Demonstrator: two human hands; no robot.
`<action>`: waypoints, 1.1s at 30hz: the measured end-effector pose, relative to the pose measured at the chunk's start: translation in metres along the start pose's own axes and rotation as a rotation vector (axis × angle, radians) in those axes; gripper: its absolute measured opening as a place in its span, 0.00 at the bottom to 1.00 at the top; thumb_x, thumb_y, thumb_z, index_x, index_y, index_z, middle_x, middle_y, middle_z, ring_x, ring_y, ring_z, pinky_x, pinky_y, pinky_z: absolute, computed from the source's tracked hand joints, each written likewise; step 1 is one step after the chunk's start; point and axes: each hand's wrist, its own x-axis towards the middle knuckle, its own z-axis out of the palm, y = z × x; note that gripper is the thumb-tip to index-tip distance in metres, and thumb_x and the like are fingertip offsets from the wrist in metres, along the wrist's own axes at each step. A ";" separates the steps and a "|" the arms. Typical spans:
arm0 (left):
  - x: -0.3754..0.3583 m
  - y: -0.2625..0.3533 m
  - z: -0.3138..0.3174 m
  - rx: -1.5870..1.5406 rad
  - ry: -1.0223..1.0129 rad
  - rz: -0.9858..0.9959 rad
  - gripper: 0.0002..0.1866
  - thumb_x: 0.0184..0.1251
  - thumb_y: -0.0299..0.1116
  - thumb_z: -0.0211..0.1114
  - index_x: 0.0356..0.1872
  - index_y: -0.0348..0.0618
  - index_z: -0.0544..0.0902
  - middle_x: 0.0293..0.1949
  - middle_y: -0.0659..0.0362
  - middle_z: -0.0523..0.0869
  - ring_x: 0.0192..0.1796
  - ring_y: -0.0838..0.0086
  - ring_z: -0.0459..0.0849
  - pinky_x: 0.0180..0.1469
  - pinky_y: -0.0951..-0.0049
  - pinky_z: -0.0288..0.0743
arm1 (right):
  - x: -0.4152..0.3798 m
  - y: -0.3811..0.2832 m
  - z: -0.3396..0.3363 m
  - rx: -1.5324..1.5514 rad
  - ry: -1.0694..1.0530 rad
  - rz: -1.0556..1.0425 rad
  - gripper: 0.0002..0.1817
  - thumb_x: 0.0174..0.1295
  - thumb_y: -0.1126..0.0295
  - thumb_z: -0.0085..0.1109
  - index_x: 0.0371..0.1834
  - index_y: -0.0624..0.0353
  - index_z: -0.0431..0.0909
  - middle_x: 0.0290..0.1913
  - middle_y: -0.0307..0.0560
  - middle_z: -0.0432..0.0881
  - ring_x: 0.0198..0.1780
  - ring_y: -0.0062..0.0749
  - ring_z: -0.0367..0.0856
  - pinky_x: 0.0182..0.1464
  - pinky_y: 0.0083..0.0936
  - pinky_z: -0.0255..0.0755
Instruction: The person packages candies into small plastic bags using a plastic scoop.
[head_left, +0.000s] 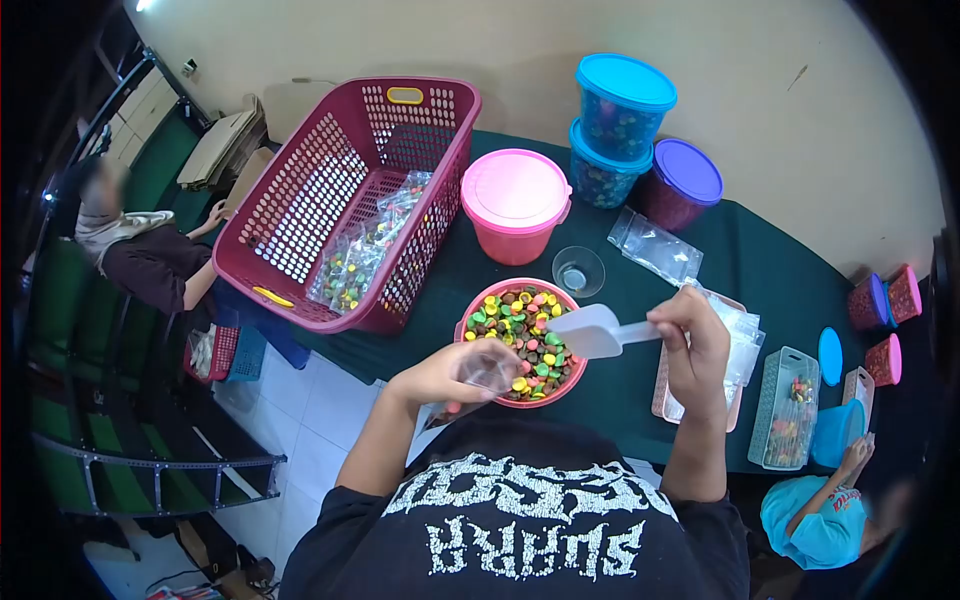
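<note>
My right hand (690, 345) grips the handle of a white scoop (585, 332), its blade tilted over the right side of a pink tub (463, 333). Colourful button-shaped candies (515, 310) in yellow, green, pink and brown fill that tub. Over the tub's left rim, my left hand (440, 375) is closed around a clear plastic bag (488, 372). The bag's mouth faces the candies, and a few pieces show low in it, below my fingers. Just behind the tub stands a small clear cup (578, 272).
A maroon basket (345, 205) holds filled bags. Behind stand a pink lidded tub (513, 195), stacked blue-lidded tubs (620, 100) and a purple-lidded one (688, 170). Empty bags (655, 245) lie right, near a tray (735, 410). People sit at left (150, 255) and right (820, 520).
</note>
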 end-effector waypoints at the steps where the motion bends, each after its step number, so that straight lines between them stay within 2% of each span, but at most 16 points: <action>1: -0.006 0.000 -0.002 -0.037 0.077 0.060 0.33 0.53 0.31 0.72 0.61 0.38 0.69 0.49 0.58 0.79 0.49 0.74 0.78 0.53 0.75 0.72 | -0.003 0.007 0.003 -0.166 0.005 0.066 0.02 0.61 0.72 0.57 0.34 0.57 0.78 0.32 0.47 0.81 0.33 0.42 0.76 0.38 0.35 0.66; 2: -0.011 -0.001 -0.003 -0.073 0.155 0.121 0.31 0.53 0.30 0.71 0.59 0.38 0.70 0.47 0.59 0.79 0.48 0.75 0.78 0.52 0.75 0.72 | -0.005 0.016 0.007 -0.330 0.010 0.132 0.02 0.61 0.73 0.57 0.35 0.59 0.77 0.29 0.48 0.78 0.33 0.43 0.76 0.37 0.35 0.65; 3: -0.015 0.003 -0.016 -0.060 0.149 0.125 0.31 0.53 0.30 0.71 0.59 0.38 0.70 0.47 0.59 0.79 0.48 0.75 0.78 0.52 0.75 0.72 | -0.003 0.032 0.019 -0.333 0.022 0.126 0.02 0.61 0.73 0.57 0.35 0.59 0.77 0.29 0.48 0.78 0.33 0.43 0.76 0.37 0.35 0.65; 6: -0.022 0.002 -0.022 -0.109 0.348 0.113 0.25 0.54 0.27 0.68 0.54 0.37 0.72 0.45 0.58 0.80 0.47 0.79 0.76 0.51 0.76 0.71 | -0.030 0.063 0.044 -0.513 0.015 0.315 0.05 0.63 0.72 0.55 0.32 0.61 0.75 0.29 0.50 0.78 0.34 0.45 0.76 0.39 0.35 0.66; 7: -0.019 -0.001 -0.027 -0.110 0.344 0.114 0.25 0.54 0.27 0.68 0.54 0.37 0.72 0.45 0.58 0.80 0.47 0.79 0.76 0.51 0.76 0.71 | -0.037 0.070 0.051 -0.517 0.016 0.316 0.05 0.63 0.72 0.55 0.32 0.61 0.75 0.29 0.50 0.78 0.34 0.45 0.76 0.39 0.35 0.66; 9: -0.015 -0.009 -0.040 0.189 0.454 0.086 0.26 0.55 0.28 0.69 0.55 0.36 0.70 0.42 0.59 0.80 0.39 0.82 0.77 0.40 0.80 0.73 | -0.056 0.082 0.071 -0.430 0.118 0.456 0.06 0.66 0.71 0.53 0.33 0.62 0.75 0.29 0.50 0.78 0.33 0.44 0.77 0.38 0.35 0.67; 10: -0.015 0.000 -0.040 0.153 0.448 -0.015 0.25 0.56 0.28 0.69 0.54 0.36 0.71 0.42 0.60 0.79 0.42 0.81 0.78 0.45 0.78 0.73 | -0.063 0.086 0.076 -0.388 0.171 0.527 0.07 0.67 0.71 0.52 0.34 0.62 0.74 0.29 0.51 0.79 0.32 0.43 0.77 0.37 0.35 0.68; 11: -0.014 -0.002 -0.041 0.149 0.438 -0.022 0.25 0.56 0.28 0.69 0.54 0.36 0.71 0.42 0.60 0.79 0.42 0.81 0.78 0.45 0.78 0.73 | -0.068 0.087 0.080 -0.392 0.174 0.540 0.07 0.67 0.71 0.52 0.34 0.62 0.74 0.29 0.51 0.79 0.32 0.43 0.77 0.37 0.35 0.68; 13: -0.009 -0.009 -0.044 0.205 0.442 -0.034 0.25 0.55 0.28 0.69 0.54 0.37 0.71 0.42 0.60 0.79 0.44 0.80 0.78 0.49 0.76 0.72 | -0.075 0.089 0.083 -0.248 0.266 0.655 0.08 0.69 0.71 0.50 0.34 0.63 0.74 0.26 0.47 0.76 0.27 0.33 0.74 0.32 0.29 0.67; 16: -0.001 -0.014 -0.046 0.245 0.445 0.002 0.24 0.53 0.30 0.70 0.53 0.38 0.74 0.39 0.60 0.81 0.39 0.80 0.79 0.43 0.77 0.75 | -0.082 0.090 0.084 -0.161 0.301 0.694 0.09 0.70 0.70 0.48 0.34 0.63 0.74 0.24 0.43 0.73 0.24 0.24 0.69 0.29 0.23 0.65; 17: 0.000 -0.014 -0.048 0.245 0.434 0.001 0.24 0.53 0.30 0.70 0.53 0.38 0.74 0.39 0.60 0.81 0.39 0.80 0.79 0.43 0.77 0.75 | -0.085 0.088 0.085 -0.166 0.309 0.700 0.09 0.70 0.70 0.48 0.34 0.63 0.74 0.24 0.43 0.73 0.24 0.24 0.69 0.29 0.23 0.65; 19: 0.002 -0.015 -0.052 0.291 0.404 -0.010 0.25 0.53 0.30 0.70 0.53 0.38 0.73 0.39 0.60 0.81 0.39 0.79 0.79 0.43 0.77 0.75 | -0.089 0.086 0.090 -0.150 0.334 0.607 0.10 0.71 0.70 0.47 0.34 0.64 0.74 0.24 0.42 0.73 0.24 0.21 0.69 0.28 0.22 0.64; 23: 0.007 -0.012 -0.052 0.270 0.364 -0.001 0.26 0.53 0.31 0.70 0.54 0.38 0.73 0.39 0.59 0.81 0.39 0.79 0.80 0.43 0.76 0.76 | -0.098 0.085 0.095 -0.164 0.372 0.647 0.09 0.70 0.70 0.47 0.34 0.64 0.74 0.25 0.42 0.73 0.24 0.22 0.69 0.28 0.23 0.64; 25: 0.008 -0.009 -0.054 0.238 0.323 -0.065 0.25 0.55 0.26 0.68 0.55 0.37 0.71 0.42 0.61 0.79 0.44 0.81 0.78 0.47 0.77 0.73 | -0.101 0.087 0.097 -0.248 0.407 0.563 0.10 0.70 0.70 0.47 0.34 0.64 0.74 0.25 0.42 0.73 0.24 0.22 0.69 0.28 0.23 0.64; 28: 0.009 -0.010 -0.056 0.264 0.305 -0.069 0.25 0.55 0.25 0.67 0.55 0.37 0.71 0.42 0.61 0.79 0.43 0.82 0.78 0.46 0.79 0.73 | -0.104 0.086 0.101 -0.277 0.356 0.527 0.10 0.71 0.70 0.47 0.34 0.64 0.74 0.25 0.42 0.73 0.24 0.23 0.69 0.29 0.22 0.64; 33: 0.010 -0.009 -0.054 0.296 0.306 -0.069 0.26 0.55 0.25 0.67 0.56 0.36 0.70 0.42 0.60 0.80 0.42 0.80 0.79 0.46 0.76 0.74 | -0.101 0.089 0.109 -0.061 0.420 0.713 0.10 0.71 0.69 0.48 0.33 0.63 0.73 0.25 0.39 0.73 0.26 0.19 0.68 0.30 0.19 0.64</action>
